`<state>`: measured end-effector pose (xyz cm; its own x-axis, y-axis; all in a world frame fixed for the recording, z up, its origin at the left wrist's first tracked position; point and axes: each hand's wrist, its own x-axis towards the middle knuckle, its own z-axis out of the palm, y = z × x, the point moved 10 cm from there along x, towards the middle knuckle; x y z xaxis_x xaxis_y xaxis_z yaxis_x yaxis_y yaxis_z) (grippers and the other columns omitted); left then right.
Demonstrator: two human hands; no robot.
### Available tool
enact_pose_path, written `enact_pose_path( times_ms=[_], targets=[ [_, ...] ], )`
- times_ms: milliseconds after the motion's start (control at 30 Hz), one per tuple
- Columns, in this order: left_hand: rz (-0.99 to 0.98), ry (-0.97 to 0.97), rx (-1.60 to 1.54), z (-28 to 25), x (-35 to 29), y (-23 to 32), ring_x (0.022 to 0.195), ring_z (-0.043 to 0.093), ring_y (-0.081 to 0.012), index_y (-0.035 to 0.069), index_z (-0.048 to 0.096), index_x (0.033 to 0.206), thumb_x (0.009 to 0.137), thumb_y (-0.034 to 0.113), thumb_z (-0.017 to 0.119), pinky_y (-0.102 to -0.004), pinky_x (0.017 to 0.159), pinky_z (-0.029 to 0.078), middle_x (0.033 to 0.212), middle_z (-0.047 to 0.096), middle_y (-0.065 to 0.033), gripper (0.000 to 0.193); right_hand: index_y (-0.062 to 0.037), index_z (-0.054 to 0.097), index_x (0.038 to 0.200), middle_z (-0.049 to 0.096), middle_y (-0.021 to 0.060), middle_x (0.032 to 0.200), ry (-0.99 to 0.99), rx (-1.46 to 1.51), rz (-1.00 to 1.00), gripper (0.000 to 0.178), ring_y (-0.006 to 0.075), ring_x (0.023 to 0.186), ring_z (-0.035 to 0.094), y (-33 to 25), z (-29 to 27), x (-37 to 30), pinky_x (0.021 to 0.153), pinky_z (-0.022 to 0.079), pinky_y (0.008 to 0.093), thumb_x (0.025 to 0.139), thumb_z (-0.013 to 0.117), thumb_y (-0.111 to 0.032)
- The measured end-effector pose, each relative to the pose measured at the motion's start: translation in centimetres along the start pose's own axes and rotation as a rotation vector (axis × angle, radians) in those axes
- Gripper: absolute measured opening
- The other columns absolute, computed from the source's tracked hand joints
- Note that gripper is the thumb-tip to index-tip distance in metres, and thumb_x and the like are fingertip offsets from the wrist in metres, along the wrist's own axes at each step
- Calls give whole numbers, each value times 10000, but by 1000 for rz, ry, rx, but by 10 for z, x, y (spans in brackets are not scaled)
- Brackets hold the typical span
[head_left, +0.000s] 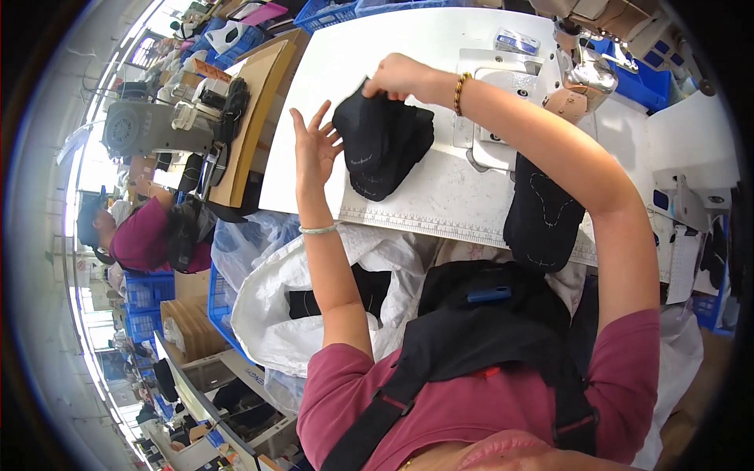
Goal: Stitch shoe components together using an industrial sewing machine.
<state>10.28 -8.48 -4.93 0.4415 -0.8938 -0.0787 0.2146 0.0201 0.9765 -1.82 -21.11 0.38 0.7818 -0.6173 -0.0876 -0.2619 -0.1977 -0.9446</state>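
My right hand point(397, 77) pinches the top edge of a black fabric piece point(363, 129) with white stitch marks near its lower end. More black fabric lies beneath and to the right of it on the white table point(314, 71), so how many layers there are is hard to tell. At its left edge, my left hand point(317, 146) has its fingers spread; it appears to hold nothing, though the fingertips are close to the cloth. Another black fabric piece point(544, 212) with a white stitched outline hangs over the table's front edge, below the sewing machine point(499, 86).
A ruler strip point(424, 225) runs along the table's front edge. Below it, a white sack point(263, 302) with black pieces inside sits by a blue crate point(220, 302). A small box point(517, 41) lies at the back. Further left, another person point(145, 231) sits near a grey machine point(133, 129).
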Motion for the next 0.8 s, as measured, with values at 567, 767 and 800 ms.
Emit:
enact_pose_path(
  times_ms=[567, 767, 800],
  targets=[
    [74, 130, 1105, 54, -25, 15, 1136, 504, -445, 39, 104, 1457, 641, 465, 755, -407, 911, 473, 1351, 268, -360, 1128, 81, 663, 826, 647, 230, 789, -51, -361, -119, 466, 293, 763, 657, -12, 14, 12, 648, 512, 320, 733, 662, -376],
    [139, 179, 1073, 61, -28, 18, 1120, 505, -420, 49, 104, 1459, 670, 314, 718, -406, 914, 468, 1328, 324, -314, 1034, 68, 675, 846, 665, 227, 845, -36, -579, -184, 351, 298, 792, 672, -37, 18, -1, 674, 531, 326, 733, 635, -262],
    [141, 178, 1074, 58, -27, 16, 1120, 505, -420, 49, 104, 1459, 670, 314, 718, -406, 914, 468, 1328, 324, -314, 1034, 63, 676, 858, 667, 217, 849, -28, -560, -176, 352, 296, 782, 671, -38, 19, 0, 666, 531, 321, 740, 631, -266]
  ],
)
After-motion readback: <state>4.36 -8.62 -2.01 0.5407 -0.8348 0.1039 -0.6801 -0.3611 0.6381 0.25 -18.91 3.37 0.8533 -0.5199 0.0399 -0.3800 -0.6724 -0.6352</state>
